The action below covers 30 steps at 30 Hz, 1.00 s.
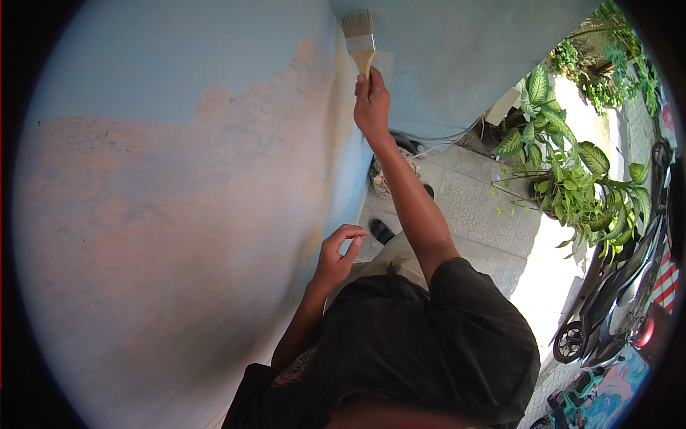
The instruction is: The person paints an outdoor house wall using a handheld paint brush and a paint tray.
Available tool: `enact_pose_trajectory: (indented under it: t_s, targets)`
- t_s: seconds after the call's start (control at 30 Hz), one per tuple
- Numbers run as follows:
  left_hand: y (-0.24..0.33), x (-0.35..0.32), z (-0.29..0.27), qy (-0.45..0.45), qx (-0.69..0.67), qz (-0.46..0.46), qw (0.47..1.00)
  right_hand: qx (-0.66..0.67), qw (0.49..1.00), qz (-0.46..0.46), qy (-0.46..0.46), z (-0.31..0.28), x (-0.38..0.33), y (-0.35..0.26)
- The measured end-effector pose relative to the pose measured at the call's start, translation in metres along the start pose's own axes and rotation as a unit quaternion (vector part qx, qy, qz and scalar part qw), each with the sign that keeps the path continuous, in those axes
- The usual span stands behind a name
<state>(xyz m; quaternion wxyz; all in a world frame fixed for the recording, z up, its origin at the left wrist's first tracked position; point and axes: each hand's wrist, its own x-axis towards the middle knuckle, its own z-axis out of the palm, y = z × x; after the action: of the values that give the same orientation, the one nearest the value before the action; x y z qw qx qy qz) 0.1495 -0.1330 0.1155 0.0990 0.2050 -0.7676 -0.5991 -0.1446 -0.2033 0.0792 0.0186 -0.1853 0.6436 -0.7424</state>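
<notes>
The right hand [371, 106] is up high, wrapped tight around the wooden handle of a flat paintbrush [359, 37], bristles pressed to the wall [164, 214] right at the corner edge where two faces meet. Beside that corner the wall shows fresh blue above and worn orange-pink below, the boundary ragged. The left hand [337, 254] hangs lower, just off the wall, fingers loosely curled, holding nothing. Away from the wall there's open paved floor [471, 207]; farther out stand leafy potted plants [564, 171] and a parked scooter [614, 293].
</notes>
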Motion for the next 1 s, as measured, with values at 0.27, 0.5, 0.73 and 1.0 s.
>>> enact_pose_trajectory:
  t_s: [0.27, 0.5, 0.73, 1.0]
  targets:
    - [-0.004, -0.014, -0.001, 0.001, 0.021, -0.035, 0.999, -0.194, 0.967, 0.158, 0.035, 0.011, -0.075, 0.203]
    - [-0.010, -0.016, -0.003, 0.000, 0.018, -0.042, 0.999, 0.013, 0.951, 0.309, 0.017, 0.007, -0.045, 0.163]
    - [-0.005, -0.010, 0.001, -0.012, 0.004, -0.028, 1.000, 0.074, 0.990, 0.117, -0.042, -0.001, -0.009, -0.056]
    - [-0.011, -0.011, 0.003, -0.023, 0.013, -0.033, 0.999, 0.071, 0.994, 0.061, 0.049, -0.019, -0.012, 0.122]
